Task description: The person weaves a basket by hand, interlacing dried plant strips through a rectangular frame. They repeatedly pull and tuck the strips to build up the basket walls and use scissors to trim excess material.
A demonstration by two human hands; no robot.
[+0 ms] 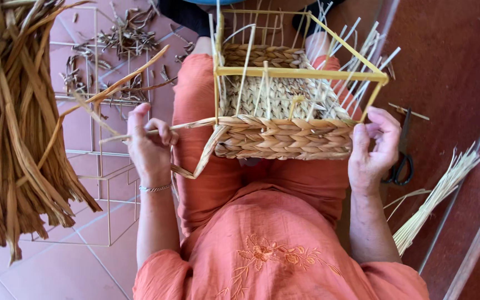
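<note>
Head view. I see the left hand (148, 145) pinching a dried strand (193, 125) pulled sideways from the half-woven basket (281, 136) on my lap; the right hand (372, 147) steadies its corner. Scissors (402, 161) lie beside.

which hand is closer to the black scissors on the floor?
Right. The right hand grips the woven basket's corner, just beside the black scissors; the left hand is across the basket, pulling a strand.
</note>
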